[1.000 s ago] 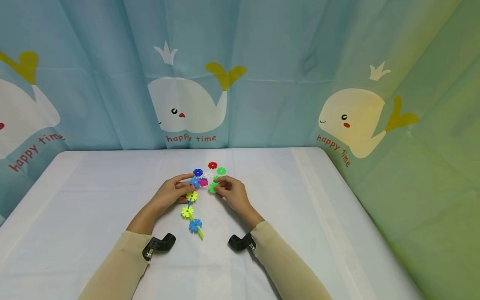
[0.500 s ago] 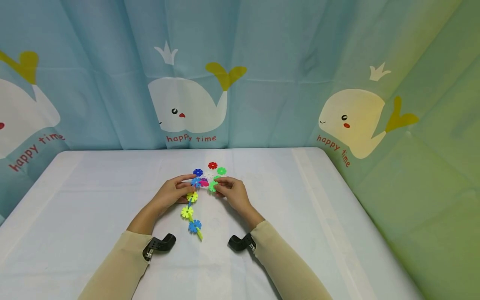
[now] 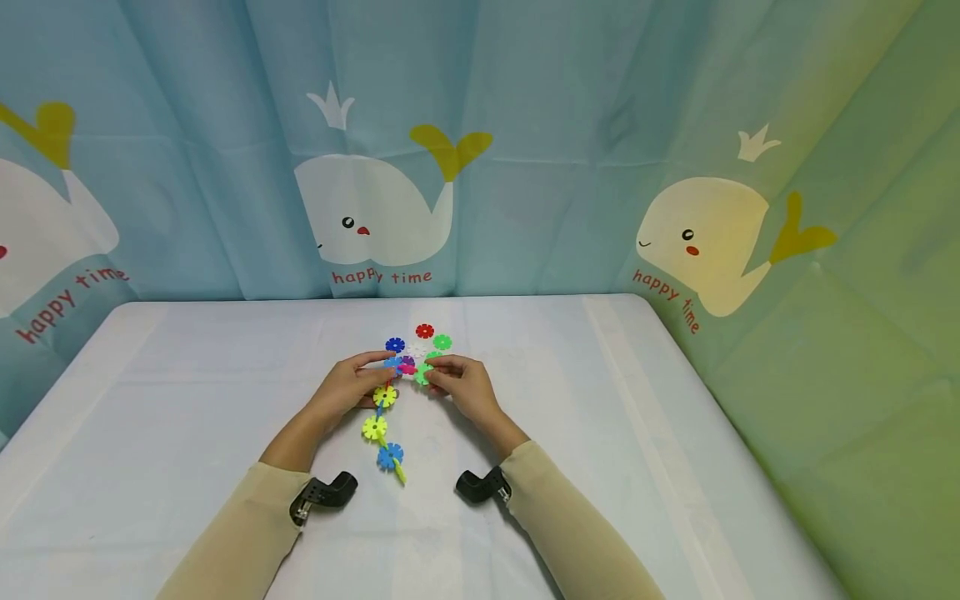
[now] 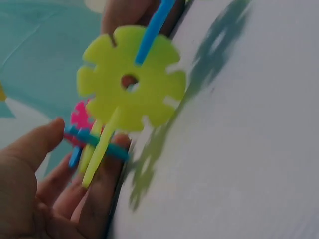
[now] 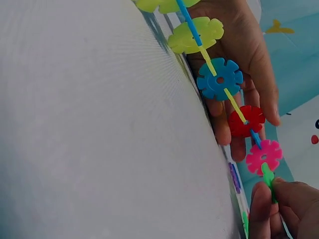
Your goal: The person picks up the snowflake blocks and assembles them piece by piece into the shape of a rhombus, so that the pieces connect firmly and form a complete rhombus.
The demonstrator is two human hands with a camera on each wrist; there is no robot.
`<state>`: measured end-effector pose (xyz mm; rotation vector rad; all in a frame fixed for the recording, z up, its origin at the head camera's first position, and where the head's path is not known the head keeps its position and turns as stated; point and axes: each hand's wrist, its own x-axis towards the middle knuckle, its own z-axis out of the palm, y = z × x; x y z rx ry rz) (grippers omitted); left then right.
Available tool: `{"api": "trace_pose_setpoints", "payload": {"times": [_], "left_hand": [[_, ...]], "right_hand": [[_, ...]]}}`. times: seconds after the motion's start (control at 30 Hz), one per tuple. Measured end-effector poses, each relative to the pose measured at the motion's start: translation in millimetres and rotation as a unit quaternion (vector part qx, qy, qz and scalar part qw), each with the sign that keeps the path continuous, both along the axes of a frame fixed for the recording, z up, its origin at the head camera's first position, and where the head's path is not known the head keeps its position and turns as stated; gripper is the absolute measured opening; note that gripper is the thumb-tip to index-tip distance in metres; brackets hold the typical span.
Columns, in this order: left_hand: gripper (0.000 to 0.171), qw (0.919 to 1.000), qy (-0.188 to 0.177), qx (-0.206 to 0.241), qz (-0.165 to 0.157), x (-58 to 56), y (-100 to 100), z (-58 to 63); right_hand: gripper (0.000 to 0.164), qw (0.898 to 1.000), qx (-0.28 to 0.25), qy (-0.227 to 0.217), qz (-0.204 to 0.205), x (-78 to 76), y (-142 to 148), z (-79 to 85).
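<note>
A blue whale-print curtain (image 3: 555, 117) hangs behind a white table (image 3: 585, 433), over which a chain of plastic discs (image 3: 368, 428) is held near its far end: the left hand (image 3: 351, 383), thumb and fingers slightly parted, grips it there; the right hand (image 3: 468, 387), fingertips nearly together, pinches a green disc (image 5: 268, 175) against its pink disc (image 5: 271, 153).

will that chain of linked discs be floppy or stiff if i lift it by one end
The chain would probably hold its shape somewhat, since neighbouring discs slot into each other crosswise. It is likely light for its size: the discs look thin edge-on. It might separate if tugged, as the discs overlap only near their edges.
</note>
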<state>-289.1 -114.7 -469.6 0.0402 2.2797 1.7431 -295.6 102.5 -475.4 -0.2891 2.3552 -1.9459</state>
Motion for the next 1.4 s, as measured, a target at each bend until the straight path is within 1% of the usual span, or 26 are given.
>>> {"api": "trace_pose_setpoints", "payload": {"times": [0.1,0.13,0.2,0.27,0.33,0.37,0.43,0.57,0.7,0.8,0.97,1.1,1.3,1.4], "left_hand": [[0.053,0.9995,-0.008,-0.008,0.029,0.8,7.5,0.1],[0.053,0.999,-0.007,-0.015,0.042,1.1,9.7,0.1],[0.051,0.9979,-0.007,-0.015,0.063,2.1,13.5,0.0],[0.049,0.996,-0.002,-0.028,0.084,3.2,16.5,-0.1],[0.049,0.9948,0.005,-0.035,0.095,4.4,18.4,-0.1],[0.048,0.995,0.004,-0.028,0.096,4.8,19.0,-0.4],[0.048,0.994,0.012,-0.036,0.103,5.5,19.4,-0.8],[0.048,0.9947,0.012,-0.021,0.1,6.2,19.5,-1.5],[0.049,0.9944,0.021,-0.033,0.098,7.1,20.9,-0.9],[0.048,0.9942,0.029,-0.042,0.095,8.0,22.6,0.0],[0.046,0.9957,0.031,-0.033,0.081,8.5,24.8,0.8],[0.046,0.9962,0.032,-0.033,0.074,8.5,24.9,1.1],[0.047,0.9972,0.021,-0.026,0.067,8.4,22.9,1.1],[0.048,0.9977,0.014,-0.021,0.062,7.2,21.2,0.7]], "right_hand": [[0.023,1.0,0.003,-0.001,0.0,0.5,0.1,0.0],[0.023,1.0,0.004,-0.002,0.0,0.6,0.0,-0.1],[0.023,1.0,0.007,-0.002,0.001,0.7,-0.2,-0.2],[0.023,1.0,0.008,-0.005,0.0,0.9,-0.6,-0.2],[0.023,1.0,0.009,-0.008,-0.001,1.1,-1.1,0.0],[0.023,1.0,0.008,-0.008,-0.001,1.2,-1.3,0.0],[0.022,1.0,0.004,-0.008,-0.001,1.6,-1.8,0.1],[0.023,1.0,-0.005,-0.001,0.003,2.2,-2.7,-0.8],[0.025,1.0,-0.007,0.003,0.002,2.6,-2.5,-2.1],[0.024,1.0,-0.005,-0.003,-0.001,2.6,-2.2,-1.4],[0.023,1.0,0.0,-0.001,0.004,3.2,-1.7,1.3],[0.024,1.0,-0.004,0.003,0.007,2.9,-1.4,0.3],[0.024,1.0,-0.015,-0.014,0.008,2.2,-1.6,-0.5],[0.024,1.0,-0.017,-0.014,0.01,1.5,-1.5,-1.0]]}}
